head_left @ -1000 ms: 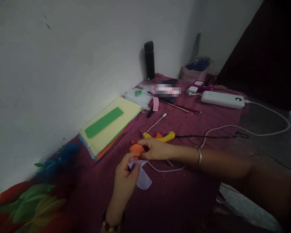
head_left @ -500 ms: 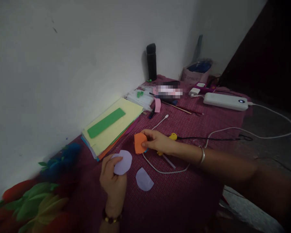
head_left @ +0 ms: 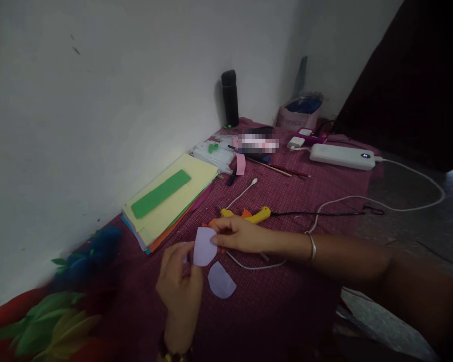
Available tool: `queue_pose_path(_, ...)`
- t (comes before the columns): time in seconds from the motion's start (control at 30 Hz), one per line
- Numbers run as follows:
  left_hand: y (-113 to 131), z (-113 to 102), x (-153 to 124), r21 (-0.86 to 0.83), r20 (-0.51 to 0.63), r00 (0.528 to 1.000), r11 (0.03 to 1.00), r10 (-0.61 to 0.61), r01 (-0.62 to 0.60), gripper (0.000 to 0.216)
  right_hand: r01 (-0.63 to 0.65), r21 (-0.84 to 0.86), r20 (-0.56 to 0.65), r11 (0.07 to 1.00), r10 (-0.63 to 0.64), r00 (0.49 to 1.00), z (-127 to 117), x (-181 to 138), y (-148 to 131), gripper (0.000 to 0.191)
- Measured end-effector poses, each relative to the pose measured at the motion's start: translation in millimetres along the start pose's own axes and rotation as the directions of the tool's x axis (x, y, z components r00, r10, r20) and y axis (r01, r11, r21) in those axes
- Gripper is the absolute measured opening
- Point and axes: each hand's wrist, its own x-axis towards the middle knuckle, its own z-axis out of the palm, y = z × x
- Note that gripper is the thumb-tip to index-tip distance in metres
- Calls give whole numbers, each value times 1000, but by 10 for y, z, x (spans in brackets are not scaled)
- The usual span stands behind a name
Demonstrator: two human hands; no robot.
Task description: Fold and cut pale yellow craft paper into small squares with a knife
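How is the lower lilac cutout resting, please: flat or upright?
Flat: the lower lilac cutout lies on the checked tablecloth, its outline fully visible, apart from the left hand and right hand.

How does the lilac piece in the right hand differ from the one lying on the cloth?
The right hand grips the held piece, while no hand touches the lying piece. The held piece is raised, whereas the lying piece rests on the cloth. Both are lilac with a curved edge.
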Motion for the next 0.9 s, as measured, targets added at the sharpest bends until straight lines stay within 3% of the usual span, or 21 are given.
queue_pose_path(0.03, -32, -17, 25, -25, 3, 989, 988, -150, 150, 14, 34, -42, -49, 999, -36, 998, -22, 17, 7, 25)
queue_pose_path(0.1, -93, -44, 68, -129, 59, 897, 888, -438, 442, 16, 63, -134, -93, 989, -76, 993, -69, 41, 8, 20)
queue_pose_path(0.13, -112, -47, 80, -199, 113, 841, 817, -529, 541, 18, 63, -172, -95, 983, -81, 992, -85, 46, 5, 18)
queue_pose_path(0.2, -114, -25, 79, -315, 256, 767, 699, -589, 642, 23, 65, -245, -81, 967, -87, 993, -94, 42, -2, 17)
queue_pose_path(0.33, -14, 38, 42, -365, 461, 730, 643, -504, 674, 26, 140, -353, 2, 925, -148, 989, -76, 8, -23, 17)
queue_pose_path(0.43, 48, -50, 96, -400, 328, 733, 616, -595, 679, 22, 189, -284, -64, 940, -215, 975, -152, 17, -68, 16)
queue_pose_path(0.5, 52, -166, 175, -509, 165, 693, 542, -701, 669, 24, 213, -391, -154, 895, -292, 944, -255, 40, -103, 18)
queue_pose_path(0.53, 45, -221, 215, -555, 122, 666, 506, -735, 660, 26, 222, -510, -134, 831, -332, 934, -307, 49, -116, 18)
queue_pose_path(0.6, 30, -291, 275, -601, 103, 635, 461, -766, 653, 28, 256, -733, 26, 631, -350, 936, -382, 51, -122, 24)
queue_pose_path(0.67, 22, -287, 301, -604, 119, 630, 448, -768, 660, 28, 323, -848, 218, 421, -280, 935, -395, 36, -94, 37)
queue_pose_path(0.73, 19, -223, 303, -628, 107, 644, 451, -757, 635, 32, 363, -889, 311, 280, -213, 926, -357, 24, -40, 43)
queue_pose_path(0.83, -5, -123, 295, -679, 83, 654, 437, -752, 590, 57, 312, -929, 284, 198, -158, 946, -286, 45, 30, 32)
queue_pose_path(0.9, -33, -110, 284, -673, 132, 646, 410, -752, 615, 59, 258, -938, 224, 233, -162, 961, -269, 77, 30, 26)
